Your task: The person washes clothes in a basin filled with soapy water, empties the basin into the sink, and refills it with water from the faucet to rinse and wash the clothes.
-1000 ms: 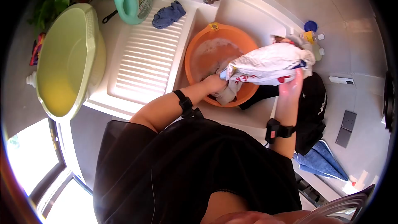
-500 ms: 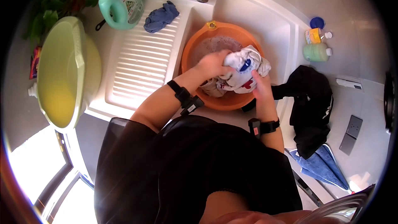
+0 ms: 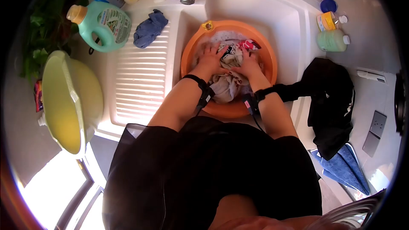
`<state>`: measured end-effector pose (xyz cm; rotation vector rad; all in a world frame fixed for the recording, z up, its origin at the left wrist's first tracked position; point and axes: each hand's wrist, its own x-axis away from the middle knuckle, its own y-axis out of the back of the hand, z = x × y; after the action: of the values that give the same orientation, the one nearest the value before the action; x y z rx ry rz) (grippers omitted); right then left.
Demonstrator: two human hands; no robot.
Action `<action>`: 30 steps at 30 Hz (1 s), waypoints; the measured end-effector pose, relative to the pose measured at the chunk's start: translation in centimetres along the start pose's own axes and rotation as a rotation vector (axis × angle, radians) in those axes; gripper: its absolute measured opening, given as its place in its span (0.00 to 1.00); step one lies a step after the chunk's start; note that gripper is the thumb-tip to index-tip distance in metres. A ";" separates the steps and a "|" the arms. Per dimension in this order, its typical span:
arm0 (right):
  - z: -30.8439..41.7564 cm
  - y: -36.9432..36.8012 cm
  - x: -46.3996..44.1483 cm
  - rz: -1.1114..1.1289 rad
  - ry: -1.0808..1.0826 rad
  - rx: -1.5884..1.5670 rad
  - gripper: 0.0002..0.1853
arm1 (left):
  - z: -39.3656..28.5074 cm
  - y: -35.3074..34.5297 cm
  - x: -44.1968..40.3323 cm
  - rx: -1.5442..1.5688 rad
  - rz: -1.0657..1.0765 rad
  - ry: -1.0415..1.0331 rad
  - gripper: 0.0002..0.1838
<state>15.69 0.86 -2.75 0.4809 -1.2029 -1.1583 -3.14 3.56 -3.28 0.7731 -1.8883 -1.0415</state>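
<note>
Lowered since the earlier frame, when it hung bunched between the two hands above the water, the printed pale garment [image 3: 226,87] now lies heaped inside the orange basin [image 3: 271,61]. Both hands have followed it down. Left hand [image 3: 209,59]: palm down, fingers spread wide, resting on the left part of the heap and closed around nothing. Right hand [image 3: 250,64]: likewise opened out, on the right part of the cloth, its thumb pointing toward the left hand; whether its fingertips pinch a fold cannot be told. A red patch of cloth shows just beyond the right hand, and suds [image 3: 228,35] lie along the far side of the water.

The basin stands in the white sink [image 3: 283,21]. Left of it is the ribbed draining board [image 3: 140,85], bearing a crumpled blue cloth [image 3: 150,28], with a green detergent bottle [image 3: 111,25] near that cloth. Farther left stands a pale green tub [image 3: 64,98]. Right of the basin, a black garment [image 3: 330,98] lies across the sink's edge, one narrow part extending toward the right wrist; a blue towel [image 3: 345,168] lies beside its near end. Two small bottles [image 3: 332,40] lie beyond it.
</note>
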 end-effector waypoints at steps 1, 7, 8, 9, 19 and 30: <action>-0.2 0.1 -0.5 0.071 -0.033 -0.027 0.55 | 0.6 -0.4 -0.8 0.062 0.053 -0.009 0.52; -4.6 -2.9 -5.2 0.141 0.000 -0.586 0.41 | 1.7 -1.7 -4.8 0.696 0.086 0.296 0.43; -5.5 -3.5 -5.8 0.171 -0.005 -0.877 0.38 | 0.1 0.0 -4.1 0.948 0.197 0.414 0.43; -4.9 -2.4 -5.4 0.243 -0.053 -1.171 0.36 | -0.8 -0.2 -3.2 1.020 0.053 0.204 0.43; 1.5 1.8 2.6 0.303 -0.191 -1.674 0.23 | -6.7 5.0 3.4 0.900 -0.134 -0.021 0.29; -2.8 1.0 2.6 0.067 -0.016 -0.850 0.30 | -0.4 2.8 0.7 0.544 -0.277 0.072 0.16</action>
<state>18.41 -1.80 -1.68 -0.2126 -0.6341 -1.4815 -3.42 4.16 -0.45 1.3951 -2.0635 -0.6412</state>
